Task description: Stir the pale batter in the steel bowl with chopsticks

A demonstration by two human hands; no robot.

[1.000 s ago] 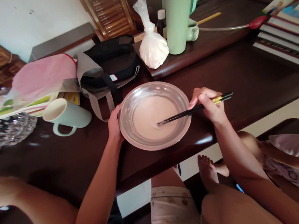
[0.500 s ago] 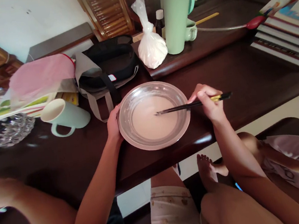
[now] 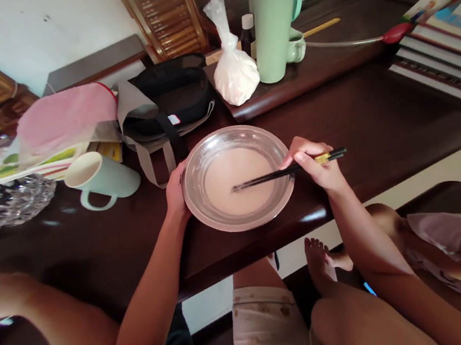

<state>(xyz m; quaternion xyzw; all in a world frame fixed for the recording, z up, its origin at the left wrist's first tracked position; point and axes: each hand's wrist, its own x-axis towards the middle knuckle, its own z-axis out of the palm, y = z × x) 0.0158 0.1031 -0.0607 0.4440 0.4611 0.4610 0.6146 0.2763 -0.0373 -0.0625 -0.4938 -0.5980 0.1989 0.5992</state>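
A round steel bowl (image 3: 200,198) with pale, milky batter in it stands near the front edge of a dark wooden table (image 3: 375,121). My left hand (image 3: 176,193) grips the bowl's left rim, fingers curled on it. My right hand (image 3: 316,170) is closed on a pair of black chopsticks (image 3: 281,173). Their tips are dipped in the batter at the bowl's middle.
A mint mug (image 3: 99,180) lies on its side left of the bowl, by a glass dish (image 3: 15,201). Behind are a black bag (image 3: 166,99), a pink cloth (image 3: 64,117), a tied bag of white powder (image 3: 235,71), a green flask (image 3: 275,21) and stacked books (image 3: 442,51). Another person's arm (image 3: 42,318) is at lower left.
The chopstick tips have swept round inside the bowl, from lower right to upper middle to left of centre. My right hand has shifted slightly left. My left hand has stayed on the rim.
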